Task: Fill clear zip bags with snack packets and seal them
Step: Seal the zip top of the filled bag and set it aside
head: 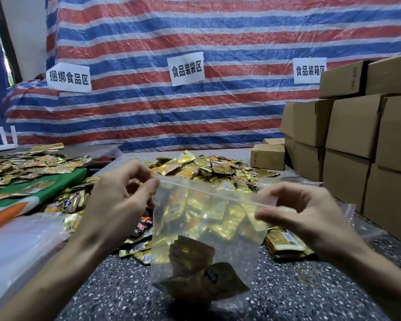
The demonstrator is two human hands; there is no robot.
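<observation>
A clear zip bag [206, 230] hangs upright in front of me, held up by its zip strip. My left hand [123, 195] pinches the strip's left end between thumb and fingers. My right hand [294, 212] pinches the right end. A few gold snack packets [195, 274] lie in the bottom of the bag. A large heap of gold snack packets [208, 170] lies on the speckled floor behind the bag, partly seen through it.
More gold packets [21, 165] spread over a green and orange sheet at left. A stack of clear bags [14, 242] lies at near left. Cardboard boxes [352, 140] are stacked at right. A striped tarp with paper signs hangs behind. Rubber bands [307, 275] lie at near right.
</observation>
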